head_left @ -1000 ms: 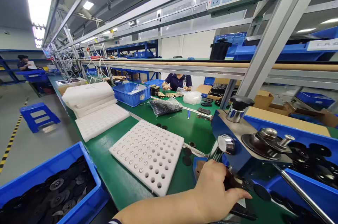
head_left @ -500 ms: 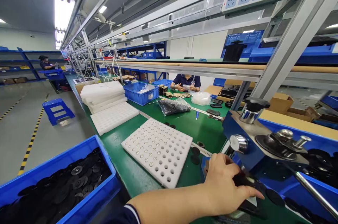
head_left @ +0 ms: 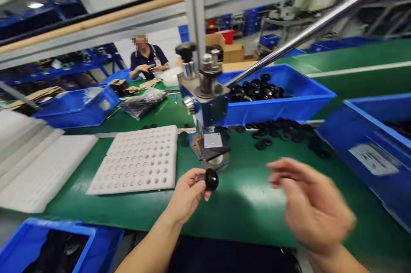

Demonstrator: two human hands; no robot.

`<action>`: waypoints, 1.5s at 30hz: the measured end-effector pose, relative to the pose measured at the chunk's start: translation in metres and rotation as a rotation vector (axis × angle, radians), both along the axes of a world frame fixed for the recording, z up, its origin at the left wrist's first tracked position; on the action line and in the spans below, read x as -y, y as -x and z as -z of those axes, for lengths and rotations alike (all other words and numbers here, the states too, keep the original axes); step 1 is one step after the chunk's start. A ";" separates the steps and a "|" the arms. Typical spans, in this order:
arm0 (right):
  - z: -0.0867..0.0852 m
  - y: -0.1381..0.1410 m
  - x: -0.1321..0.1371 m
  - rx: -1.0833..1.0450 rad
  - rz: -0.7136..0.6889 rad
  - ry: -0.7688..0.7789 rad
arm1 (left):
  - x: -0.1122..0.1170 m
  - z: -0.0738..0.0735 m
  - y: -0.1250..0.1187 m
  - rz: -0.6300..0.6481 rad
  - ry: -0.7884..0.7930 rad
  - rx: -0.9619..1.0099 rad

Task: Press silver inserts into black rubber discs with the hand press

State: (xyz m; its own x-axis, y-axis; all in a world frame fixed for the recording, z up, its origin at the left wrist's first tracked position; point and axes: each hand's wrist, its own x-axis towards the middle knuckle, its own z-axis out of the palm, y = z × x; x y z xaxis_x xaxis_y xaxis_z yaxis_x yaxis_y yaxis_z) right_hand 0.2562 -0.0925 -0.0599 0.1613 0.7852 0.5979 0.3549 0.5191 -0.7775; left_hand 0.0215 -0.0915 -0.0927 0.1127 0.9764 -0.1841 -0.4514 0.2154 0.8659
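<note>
Head view: left hand (head_left: 188,193) pinches a black disc (head_left: 211,178) in its fingers, just before the press base (head_left: 213,141) — right hand (head_left: 310,204), fingers spread and empty, sits farther right.

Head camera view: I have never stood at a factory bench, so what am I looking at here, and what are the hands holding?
This picture comes from a camera worn on a person's head, looking down at their own two bare hands over a green workbench. The left hand pinches a small round black part at its fingertips. The right hand is open and empty, and looks blurred. Behind them stands a blue hand press with a long shiny metal lever. On the bench lie a white foam tray with rows of round holes, loose black discs and a blue plastic bin filled with more black parts. A co-worker in a dark shirt sits across the bench.
</note>
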 end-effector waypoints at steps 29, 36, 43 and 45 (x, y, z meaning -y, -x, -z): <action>0.033 0.045 0.010 -0.246 -0.583 0.810 | 0.013 0.035 -0.004 0.103 0.055 -0.092; 0.045 0.044 0.010 -0.315 -0.599 0.870 | 0.011 0.038 -0.003 0.106 0.052 -0.143; 0.043 0.044 0.011 -0.331 -0.630 0.802 | 0.013 0.045 -0.012 0.136 0.176 0.126; 0.041 0.045 0.012 -0.338 -0.640 0.794 | 0.014 0.047 -0.012 0.143 0.194 0.156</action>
State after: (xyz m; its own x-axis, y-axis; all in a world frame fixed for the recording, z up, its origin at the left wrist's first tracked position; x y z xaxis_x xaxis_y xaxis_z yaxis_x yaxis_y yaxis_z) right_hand 0.2115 -0.1042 -0.1004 -0.3566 0.9266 -0.1194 -0.1007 -0.1652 -0.9811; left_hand 0.0338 -0.1055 -0.1399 0.2881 0.8970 -0.3353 -0.5295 0.4409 0.7247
